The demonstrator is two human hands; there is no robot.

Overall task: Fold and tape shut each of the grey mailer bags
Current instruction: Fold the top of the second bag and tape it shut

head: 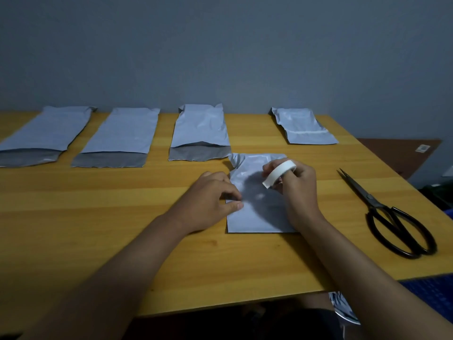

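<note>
Far row: four grey plastic mailer bags [199, 132] across the wooden table [122, 241]
Near: fifth folded mailer bag [257, 217]
Right: black metal scissors [392, 217]

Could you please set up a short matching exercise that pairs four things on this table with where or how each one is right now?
Things:
1. roll of white tape
2. scissors
3. folded bag
4. far-right bag

States:
A. lying untouched near the table's right edge
B. held in the right hand
C. already folded, with a strip of tape across it
D. pressed at its left edge by the left hand

Pairs: 1-B, 2-A, 3-D, 4-C
</note>
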